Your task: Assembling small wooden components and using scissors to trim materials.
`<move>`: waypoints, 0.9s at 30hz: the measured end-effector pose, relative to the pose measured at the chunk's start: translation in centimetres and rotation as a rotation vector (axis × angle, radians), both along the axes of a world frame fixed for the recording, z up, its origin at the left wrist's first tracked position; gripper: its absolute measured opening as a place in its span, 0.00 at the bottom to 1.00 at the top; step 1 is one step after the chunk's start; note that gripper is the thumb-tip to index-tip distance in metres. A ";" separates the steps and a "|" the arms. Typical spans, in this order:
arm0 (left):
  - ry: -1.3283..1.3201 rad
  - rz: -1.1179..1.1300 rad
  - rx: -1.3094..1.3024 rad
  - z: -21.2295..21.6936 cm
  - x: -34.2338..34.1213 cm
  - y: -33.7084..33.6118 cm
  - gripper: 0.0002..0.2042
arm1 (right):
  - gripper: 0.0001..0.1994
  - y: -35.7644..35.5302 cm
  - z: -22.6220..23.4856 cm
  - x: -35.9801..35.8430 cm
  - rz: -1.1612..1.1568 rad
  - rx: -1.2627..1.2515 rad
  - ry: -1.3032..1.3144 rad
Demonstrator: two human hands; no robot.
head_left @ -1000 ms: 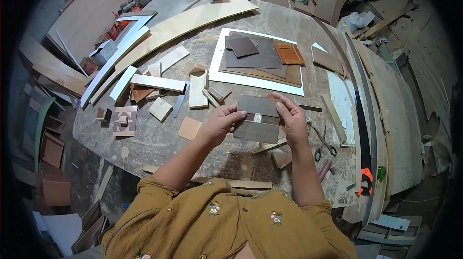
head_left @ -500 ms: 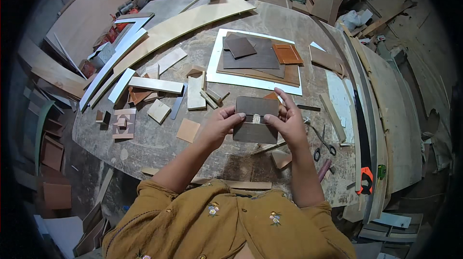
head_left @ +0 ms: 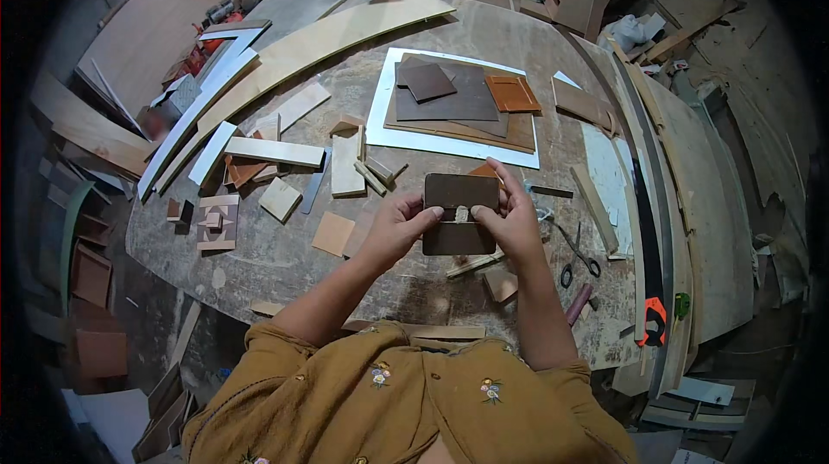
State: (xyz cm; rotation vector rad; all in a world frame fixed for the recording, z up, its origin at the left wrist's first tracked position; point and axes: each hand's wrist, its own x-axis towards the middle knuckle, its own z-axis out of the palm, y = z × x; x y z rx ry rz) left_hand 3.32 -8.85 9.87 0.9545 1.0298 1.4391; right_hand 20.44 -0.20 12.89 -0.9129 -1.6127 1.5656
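Above the near middle of the workbench (head_left: 233, 274), I hold a dark brown two-panel piece (head_left: 460, 190) with rounded corners. A small pale, rough bit (head_left: 461, 214) shows in the slot between its upper and lower panels. My left hand (head_left: 395, 231) is closed on the left edge, its thumb lying at the slot. From the right, my right hand (head_left: 518, 220) grips the other edge, thumb beside the pale bit and index finger stretched up past the corner. Fingers behind the panels are hidden. A wood block (head_left: 500, 285) lies below my right hand.
Scissors (head_left: 577, 258) and a handsaw with an orange handle (head_left: 654, 323) lie to the right. Dark and brown boards rest on a white sheet (head_left: 380, 132) beyond my hands. Wood offcuts (head_left: 281, 199) are scattered left; a long curved plank (head_left: 328, 37) crosses the far left.
The two-panel piece has tilted slightly in my hands, and its surface looks darker. Both hands keep their grip. The whole view has shifted a little.
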 end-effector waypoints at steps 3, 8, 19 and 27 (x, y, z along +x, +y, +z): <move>0.040 0.008 0.000 -0.2 0.1 -0.1 0.11 | 0.33 0.2 -0.6 -0.1 -0.019 0.026 -0.003; 0.099 0.029 0.018 0.4 0.5 -0.2 0.11 | 0.32 0.1 -1.1 -0.2 -0.020 0.103 0.008; -0.019 0.018 -0.058 0.7 0.6 -0.2 0.11 | 0.30 -0.2 -0.3 -0.1 -0.059 0.181 -0.030; -0.048 0.047 -0.087 0.4 0.5 -0.1 0.10 | 0.13 -0.8 -0.4 0.1 -0.102 0.957 -0.296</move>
